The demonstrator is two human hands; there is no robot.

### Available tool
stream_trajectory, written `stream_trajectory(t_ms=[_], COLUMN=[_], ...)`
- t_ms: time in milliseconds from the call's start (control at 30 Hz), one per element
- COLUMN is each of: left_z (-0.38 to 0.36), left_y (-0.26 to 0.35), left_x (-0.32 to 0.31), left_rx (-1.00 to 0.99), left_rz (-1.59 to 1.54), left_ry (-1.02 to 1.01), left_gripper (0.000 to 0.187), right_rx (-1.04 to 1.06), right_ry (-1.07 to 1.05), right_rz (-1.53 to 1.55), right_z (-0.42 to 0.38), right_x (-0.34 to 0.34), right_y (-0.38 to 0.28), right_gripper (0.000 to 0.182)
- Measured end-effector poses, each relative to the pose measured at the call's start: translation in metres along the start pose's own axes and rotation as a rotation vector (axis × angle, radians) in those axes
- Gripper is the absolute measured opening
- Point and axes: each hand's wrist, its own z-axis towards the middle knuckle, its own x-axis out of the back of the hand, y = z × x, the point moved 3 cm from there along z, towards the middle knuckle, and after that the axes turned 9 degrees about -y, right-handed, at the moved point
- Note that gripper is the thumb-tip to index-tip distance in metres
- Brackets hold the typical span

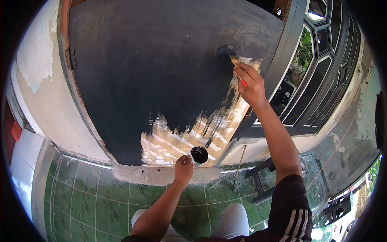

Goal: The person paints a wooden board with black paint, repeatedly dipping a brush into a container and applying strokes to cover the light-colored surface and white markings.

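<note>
My right hand (250,85) is closed around the handle of a paintbrush (234,60), whose dark, splayed bristles press on the door (133,72). Black paint covers most of that door. Along its lower part and right side, a light wood surface (169,146) with white streaks still shows between ragged strokes. Lower down, my left hand (184,168) grips a small white cup (192,158) by its side. Black paint (199,154) fills what I can see of the cup's inside. The cup is in front of the bare lower section of the door.
A dark-framed window (310,72) with white edging stands right of the door. A dark plastic stool (262,183) and a thin stick (240,167) are near the wall on the green tiled floor (109,201). Hinges (72,57) line the left door frame.
</note>
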Motion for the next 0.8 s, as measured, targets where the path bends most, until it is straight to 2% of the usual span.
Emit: stream_trajectory(t_ms=[67, 100, 200, 233, 333, 367, 467, 600, 633, 733, 800], left_z=[-0.002, -0.002, -0.002, -0.001, 0.0, 0.002, 0.008, 0.004, 0.003, 0.003, 0.003], left_y=[-0.003, -0.003, -0.001, 0.0, 0.004, 0.002, -0.005, 0.001, 0.003, 0.002, 0.002], left_x=[0.001, 0.002, 0.01, 0.01, 0.011, 0.011, 0.014, 0.008, 0.009, 0.012, 0.013], left_rx=[-0.006, -0.008, 0.012, 0.022, 0.011, 0.011, -0.019, -0.043, -0.032, 0.032, 0.032], left_rz=[-0.01, -0.002, 0.017, 0.014, 0.067, 0.064, 0.066, 0.015, -0.003, 0.021, 0.056], left_ry=[0.012, 0.004, -0.031, -0.045, -0.03, -0.03, -0.012, 0.026, 0.027, -0.036, -0.032], left_gripper=[0.031, 0.031, 0.03, 0.03, 0.029, 0.029, 0.03, 0.034, 0.034, 0.028, 0.028], right_rx=[0.046, 0.087, 0.009, -0.055, -0.07, -0.014, -0.035, -0.202, -0.142, -0.25, -0.384], right_ry=[-0.005, -0.089, -0.033, 0.07, 0.069, 0.019, 0.079, 0.219, 0.12, 0.165, 0.325], right_rz=[0.01, 0.009, -0.025, -0.031, -0.065, -0.041, 0.07, 0.13, 0.268, 0.32, 0.358], right_z=[-0.008, -0.012, -0.011, -0.008, -0.008, -0.009, -0.006, -0.011, -0.015, -0.016, -0.017], right_x=[-0.007, -0.011, 0.003, 0.007, -0.004, -0.009, -0.005, 0.003, -0.007, -0.006, -0.008], right_y=[-0.011, -0.021, -0.008, 0.0, -0.003, -0.015, -0.016, -0.011, -0.015, -0.02, -0.003], right_gripper=[0.04, 0.038, 0.036, 0.037, 0.034, 0.031, 0.03, 0.024, 0.02, 0.017, 0.012])
